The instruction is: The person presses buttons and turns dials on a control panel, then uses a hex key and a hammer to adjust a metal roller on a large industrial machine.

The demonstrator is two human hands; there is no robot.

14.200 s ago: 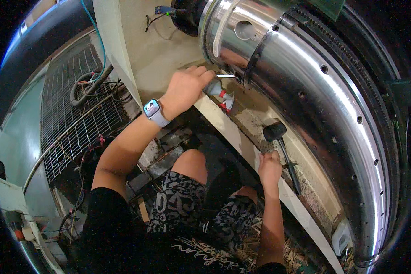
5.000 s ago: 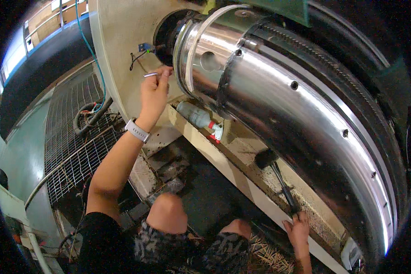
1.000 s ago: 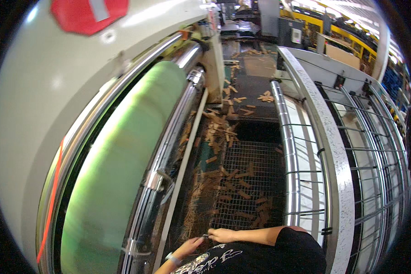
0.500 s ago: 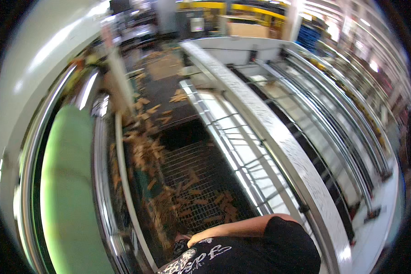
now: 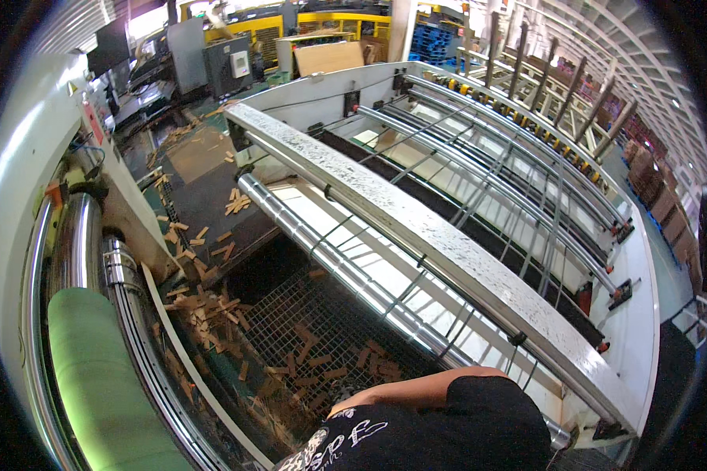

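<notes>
Neither of my hands shows in the head view. Only my black printed T-shirt (image 5: 440, 432) and one bare upper arm (image 5: 401, 388) come in at the lower edge, and I cannot tell what the hands hold. The arm lies over a wire mesh floor (image 5: 306, 330) strewn with several brown cardboard scraps (image 5: 204, 302). A green-covered drum (image 5: 94, 385) with a shiny steel rim (image 5: 78, 235) stands at the left.
A polished steel roller (image 5: 346, 275) and a wide white beam (image 5: 424, 243) run diagonally past my shoulder. Beyond them lie several parallel rails (image 5: 511, 165) of a large white machine frame. Yellow machines (image 5: 291, 31) and a grey control cabinet (image 5: 228, 63) stand at the back.
The view has swung right, from the green drum toward the rollers and rails. My left hand, seen at the lower edge a second ago, is out of view.
</notes>
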